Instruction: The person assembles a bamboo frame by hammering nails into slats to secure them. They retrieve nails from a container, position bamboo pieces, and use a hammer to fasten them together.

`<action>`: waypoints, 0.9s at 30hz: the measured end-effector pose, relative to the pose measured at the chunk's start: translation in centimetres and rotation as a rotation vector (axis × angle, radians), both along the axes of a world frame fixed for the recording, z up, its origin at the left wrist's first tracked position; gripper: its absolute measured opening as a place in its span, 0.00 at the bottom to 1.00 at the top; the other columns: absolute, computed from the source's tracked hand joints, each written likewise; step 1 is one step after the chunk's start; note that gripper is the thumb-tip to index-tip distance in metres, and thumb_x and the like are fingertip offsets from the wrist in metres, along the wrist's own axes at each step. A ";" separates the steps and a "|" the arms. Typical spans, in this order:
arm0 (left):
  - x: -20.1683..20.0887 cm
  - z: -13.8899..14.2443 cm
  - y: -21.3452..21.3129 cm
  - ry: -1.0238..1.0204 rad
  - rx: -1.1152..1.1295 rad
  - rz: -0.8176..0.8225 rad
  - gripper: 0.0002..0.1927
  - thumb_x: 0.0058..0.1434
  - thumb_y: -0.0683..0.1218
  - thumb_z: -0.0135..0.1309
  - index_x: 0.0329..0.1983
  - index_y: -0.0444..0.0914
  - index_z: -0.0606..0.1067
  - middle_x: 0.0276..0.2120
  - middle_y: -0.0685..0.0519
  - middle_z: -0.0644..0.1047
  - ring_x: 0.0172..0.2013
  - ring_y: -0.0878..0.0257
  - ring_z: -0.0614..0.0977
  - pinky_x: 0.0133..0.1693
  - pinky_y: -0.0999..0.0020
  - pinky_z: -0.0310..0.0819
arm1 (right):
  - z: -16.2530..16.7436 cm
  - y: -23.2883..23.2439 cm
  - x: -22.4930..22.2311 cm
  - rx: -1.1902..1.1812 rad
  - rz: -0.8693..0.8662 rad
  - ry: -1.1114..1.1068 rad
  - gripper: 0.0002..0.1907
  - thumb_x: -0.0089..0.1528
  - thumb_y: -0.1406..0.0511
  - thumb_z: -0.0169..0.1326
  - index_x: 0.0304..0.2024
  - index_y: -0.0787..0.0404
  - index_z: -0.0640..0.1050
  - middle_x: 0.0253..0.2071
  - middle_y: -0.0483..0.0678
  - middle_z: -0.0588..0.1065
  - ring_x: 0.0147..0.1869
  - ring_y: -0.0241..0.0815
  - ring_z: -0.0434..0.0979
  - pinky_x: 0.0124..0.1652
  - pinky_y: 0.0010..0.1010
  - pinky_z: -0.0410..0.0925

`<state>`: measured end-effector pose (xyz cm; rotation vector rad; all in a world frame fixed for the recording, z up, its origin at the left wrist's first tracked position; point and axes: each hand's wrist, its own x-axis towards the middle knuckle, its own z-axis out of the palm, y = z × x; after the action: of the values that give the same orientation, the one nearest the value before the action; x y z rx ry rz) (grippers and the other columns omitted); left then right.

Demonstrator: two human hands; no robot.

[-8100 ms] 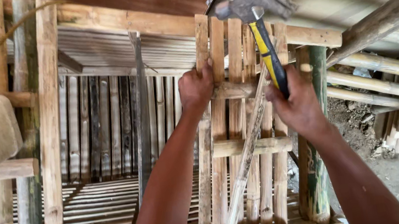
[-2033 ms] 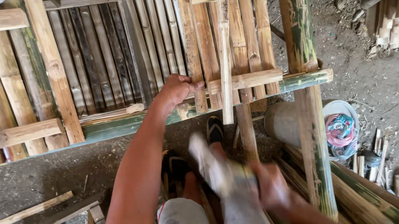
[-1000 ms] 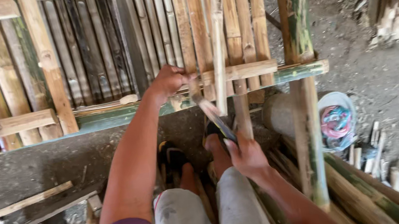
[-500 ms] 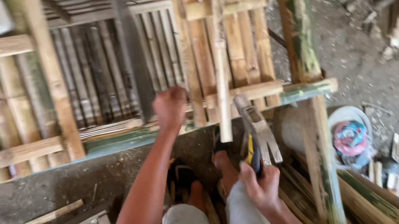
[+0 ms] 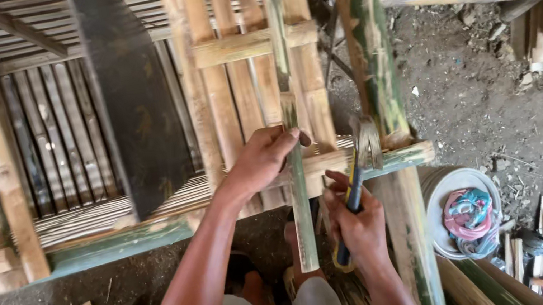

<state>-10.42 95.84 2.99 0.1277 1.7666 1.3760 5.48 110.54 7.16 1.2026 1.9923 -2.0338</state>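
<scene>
My left hand (image 5: 260,163) pins the upright bamboo slat (image 5: 297,170) against the frame's horizontal rail (image 5: 236,205) while my right hand (image 5: 358,227) clenches the claw hammer (image 5: 356,175) beside it, so I judge the slat placed but not yet nailed.
</scene>
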 end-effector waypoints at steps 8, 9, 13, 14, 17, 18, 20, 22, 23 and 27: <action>-1.6 -1.0 6.2 0.203 0.103 0.049 0.26 0.75 0.60 0.45 0.53 0.33 0.79 0.38 0.44 0.75 0.32 0.66 0.73 0.34 0.56 0.71 | 0.2 11.9 -7.1 0.740 0.402 0.213 0.15 0.64 0.64 0.63 0.53 0.60 0.80 0.41 0.49 0.80 0.38 0.34 0.78 0.34 0.27 0.70; -1.5 -0.6 6.8 0.353 0.100 0.023 0.25 0.76 0.58 0.47 0.54 0.33 0.78 0.46 0.43 0.79 0.39 0.67 0.77 0.36 0.57 0.74 | 0.1 13.3 -8.1 0.861 0.478 0.357 0.12 0.66 0.64 0.63 0.50 0.60 0.81 0.48 0.51 0.79 0.46 0.36 0.81 0.41 0.29 0.74; -3.0 1.4 8.0 0.187 -0.269 -0.267 0.17 0.67 0.57 0.45 0.46 0.44 0.77 0.25 0.51 0.80 0.17 0.66 0.75 0.21 0.65 0.74 | 0.6 17.2 -14.0 1.235 0.613 0.498 0.21 0.61 0.64 0.62 0.58 0.54 0.79 0.68 0.56 0.68 0.66 0.54 0.74 0.56 0.45 0.75; -4.1 1.9 7.9 0.371 -0.324 -0.362 0.17 0.68 0.57 0.48 0.40 0.41 0.79 0.24 0.53 0.79 0.18 0.68 0.75 0.23 0.68 0.73 | 1.1 18.0 -15.7 1.496 0.677 0.534 0.23 0.57 0.63 0.65 0.56 0.51 0.80 0.69 0.55 0.66 0.67 0.61 0.72 0.62 0.54 0.73; -8.3 3.7 7.2 0.696 -0.371 -0.505 0.19 0.68 0.57 0.51 0.31 0.40 0.79 0.21 0.54 0.76 0.18 0.69 0.74 0.23 0.71 0.71 | 2.8 19.1 -19.1 1.930 0.888 0.583 0.28 0.45 0.60 0.63 0.49 0.34 0.77 0.62 0.45 0.72 0.62 0.49 0.78 0.56 0.54 0.70; -9.8 4.4 6.9 0.765 -0.367 -0.531 0.19 0.68 0.57 0.51 0.29 0.41 0.79 0.20 0.54 0.75 0.17 0.69 0.74 0.23 0.71 0.71 | 3.3 19.2 -19.7 1.695 0.973 0.395 0.24 0.50 0.63 0.62 0.50 0.40 0.78 0.58 0.46 0.75 0.58 0.48 0.79 0.54 0.51 0.72; -12.4 5.8 7.7 1.000 -0.500 -0.623 0.21 0.66 0.60 0.54 0.26 0.42 0.79 0.18 0.56 0.74 0.17 0.68 0.72 0.21 0.69 0.67 | 4.1 19.2 -20.0 1.206 1.091 0.041 0.18 0.60 0.70 0.58 0.53 0.52 0.81 0.49 0.48 0.81 0.48 0.45 0.82 0.51 0.43 0.76; -14.5 7.1 7.9 1.397 -0.621 -0.605 0.26 0.69 0.64 0.52 0.23 0.43 0.78 0.17 0.58 0.72 0.16 0.68 0.69 0.18 0.69 0.64 | 4.4 19.0 -19.5 1.008 0.919 -0.061 0.15 0.62 0.64 0.59 0.52 0.56 0.80 0.42 0.49 0.81 0.40 0.44 0.83 0.42 0.40 0.78; -15.3 7.6 7.7 1.675 -0.676 -0.526 0.30 0.73 0.66 0.49 0.22 0.43 0.77 0.16 0.60 0.70 0.15 0.69 0.67 0.15 0.71 0.62 | 4.2 18.8 -19.4 0.906 0.836 -0.109 0.15 0.63 0.61 0.60 0.51 0.58 0.79 0.39 0.50 0.81 0.36 0.43 0.83 0.38 0.39 0.78; -15.1 8.0 6.4 1.431 -0.008 0.654 0.15 0.79 0.51 0.51 0.37 0.41 0.79 0.21 0.63 0.67 0.21 0.74 0.65 0.24 0.73 0.62 | 1.8 17.7 -20.7 0.137 0.445 -0.194 0.15 0.64 0.65 0.55 0.51 0.66 0.74 0.36 0.55 0.79 0.38 0.47 0.85 0.38 0.38 0.80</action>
<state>-25.48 102.20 11.02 0.7226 3.1727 1.9184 -15.20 128.20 8.91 0.8350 2.0958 -1.5345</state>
